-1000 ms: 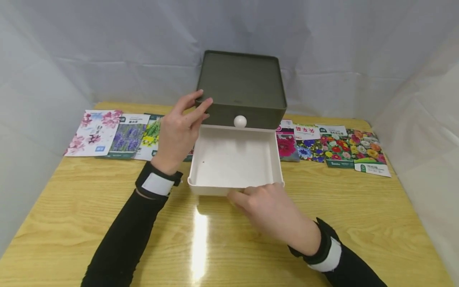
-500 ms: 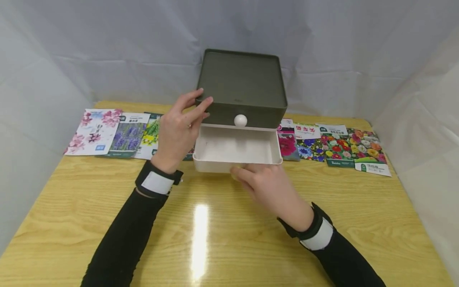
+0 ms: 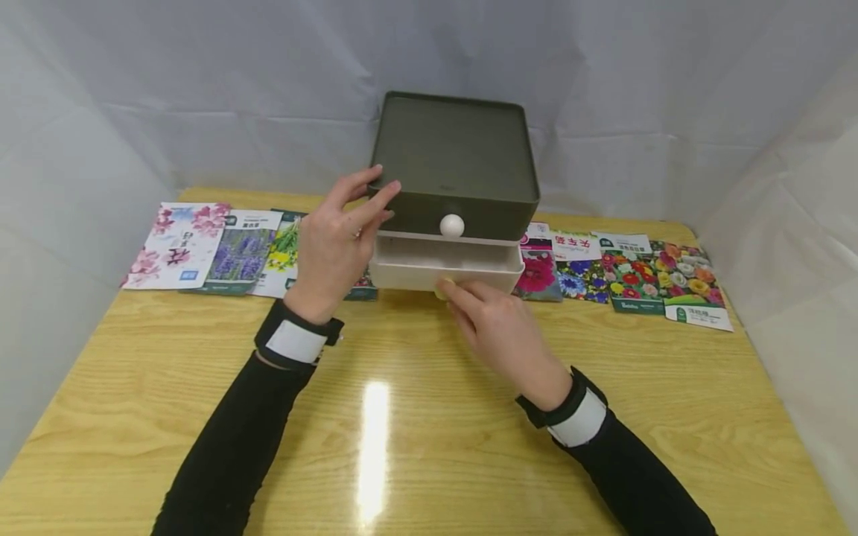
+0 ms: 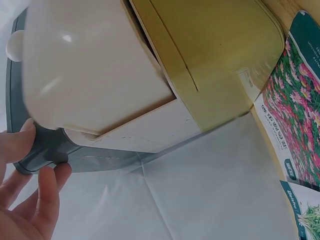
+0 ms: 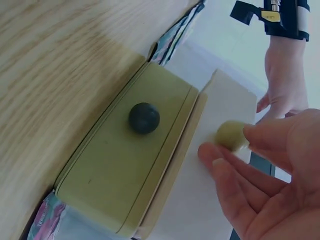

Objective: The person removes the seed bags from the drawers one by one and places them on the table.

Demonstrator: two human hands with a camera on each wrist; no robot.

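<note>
A stacked drawer unit has a dark green top section (image 3: pixel 456 149) with a white knob (image 3: pixel 452 226). Below it, a white drawer (image 3: pixel 409 277) stands partly out. My right hand (image 3: pixel 503 324) pinches that drawer's yellow-green knob (image 5: pixel 231 135) between thumb and fingers. At the front left corner of the top section, my left hand (image 3: pixel 335 246) holds on, fingertips over the upper edge and against the side. In the right wrist view, a closed olive drawer (image 5: pixel 130 165) with a dark round knob (image 5: pixel 144 118) forms the lowest level.
Flower seed packets lie on the wooden table (image 3: pixel 268 439) on both sides of the unit: a pink blossom packet (image 3: pixel 176 246) and a lavender packet (image 3: pixel 237 253) at left, several more (image 3: pixel 630 275) at right. A white sheet (image 3: pixel 603 89) hangs behind.
The white drawer has slid back into the unit, most of its inside now covered. My right hand has moved away from me with its knob. The left hand stays at the corner.
</note>
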